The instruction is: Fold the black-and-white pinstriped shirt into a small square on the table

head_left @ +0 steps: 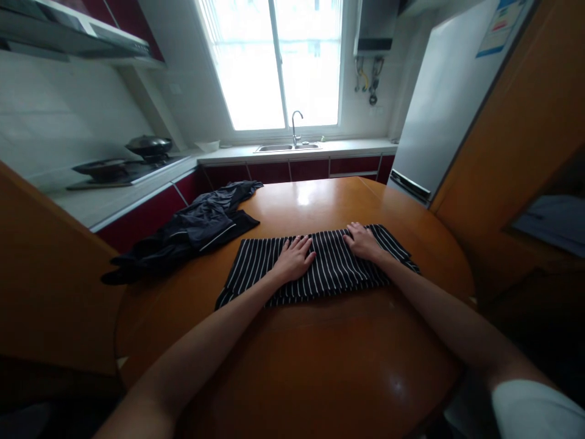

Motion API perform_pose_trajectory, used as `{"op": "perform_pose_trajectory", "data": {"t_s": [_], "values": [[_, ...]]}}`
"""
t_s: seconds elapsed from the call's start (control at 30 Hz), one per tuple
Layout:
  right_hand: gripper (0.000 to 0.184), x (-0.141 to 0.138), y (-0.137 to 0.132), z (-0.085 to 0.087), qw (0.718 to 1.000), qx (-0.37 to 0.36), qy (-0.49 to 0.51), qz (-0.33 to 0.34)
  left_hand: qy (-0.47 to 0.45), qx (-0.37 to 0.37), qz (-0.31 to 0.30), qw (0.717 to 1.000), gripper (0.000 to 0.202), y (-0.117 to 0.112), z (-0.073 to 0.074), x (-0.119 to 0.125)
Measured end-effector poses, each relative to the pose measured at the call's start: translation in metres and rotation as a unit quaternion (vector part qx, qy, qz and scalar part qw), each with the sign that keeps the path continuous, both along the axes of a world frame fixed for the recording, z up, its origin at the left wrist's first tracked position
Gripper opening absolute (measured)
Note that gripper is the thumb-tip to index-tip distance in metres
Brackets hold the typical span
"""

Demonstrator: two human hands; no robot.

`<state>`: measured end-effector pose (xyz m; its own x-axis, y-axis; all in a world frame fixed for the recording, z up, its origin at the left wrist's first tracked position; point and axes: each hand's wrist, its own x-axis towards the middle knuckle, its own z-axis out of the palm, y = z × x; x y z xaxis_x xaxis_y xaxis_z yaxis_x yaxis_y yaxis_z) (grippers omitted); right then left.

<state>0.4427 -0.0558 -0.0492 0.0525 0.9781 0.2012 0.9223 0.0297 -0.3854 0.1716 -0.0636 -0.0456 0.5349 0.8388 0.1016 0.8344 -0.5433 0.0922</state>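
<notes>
A black cloth with white stripes (326,262) lies folded in layers on the wooden table (311,347), its long side running left to right. My left hand (295,258) rests flat on its middle, fingers spread and pointing away from me. Further right, my right hand (362,241) lies palm down near the cloth's far edge, its fingers stretched out. Neither hand grips the fabric. What kind of garment or cloth it is cannot be made out in its folded state.
Dark crumpled clothes (196,228) lie along the table's left side. Behind the table are a sink (287,147) under a window and a stove with a lidded pan (148,145). A fridge (450,91) stands at the right.
</notes>
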Motion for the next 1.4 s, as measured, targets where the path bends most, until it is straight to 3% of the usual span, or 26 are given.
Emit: {"op": "perform_pose_trajectory", "data": {"t_s": [0.1,0.23,0.4,0.67,0.83,0.97,1.03,1.1,1.2,1.27,1.33,1.4], "values": [[0.039,0.060,0.023,0.012,0.994,0.012,0.023,-0.103,-0.001,-0.003,0.001,1.000,0.062,0.001,-0.001,0.000],[0.025,0.116,0.039,0.014,0.989,-0.010,0.066,-0.130,-0.002,-0.003,0.004,1.000,0.063,0.001,-0.001,0.000],[0.014,0.130,0.049,-0.001,0.987,-0.017,0.108,-0.119,0.001,-0.004,0.003,1.000,0.062,0.002,0.000,0.000],[0.020,0.139,0.052,-0.006,0.978,-0.013,0.101,-0.181,-0.005,0.006,-0.003,1.000,0.060,0.002,-0.002,0.000],[0.014,0.136,0.042,0.003,0.976,-0.035,0.048,-0.210,-0.001,0.007,0.020,1.000,0.063,-0.001,0.000,0.001],[0.023,0.124,0.025,0.025,0.972,0.005,-0.003,-0.234,0.002,0.008,0.028,1.000,0.064,-0.002,0.001,0.002],[0.034,0.102,0.017,0.035,0.978,0.064,-0.018,-0.198,0.001,0.007,0.031,1.000,0.064,-0.001,0.001,0.002],[0.044,0.066,0.009,0.038,0.987,0.122,-0.017,-0.100,-0.001,0.006,0.036,0.999,0.063,-0.001,0.001,0.003],[0.056,0.005,-0.002,0.026,0.993,0.090,-0.013,0.070,-0.006,0.007,0.043,0.999,0.063,-0.001,0.000,0.004],[0.063,-0.024,-0.008,0.011,0.992,0.012,-0.031,0.123,-0.011,0.006,0.051,0.999,0.063,-0.002,-0.001,0.004],[0.067,-0.033,-0.012,-0.002,0.990,-0.049,-0.047,0.126,-0.016,-0.001,0.069,0.997,0.064,-0.001,-0.002,-0.001],[0.068,-0.021,-0.013,-0.010,0.992,-0.076,-0.055,0.085,-0.020,-0.018,0.099,0.995,0.065,0.004,-0.002,-0.013]]}}
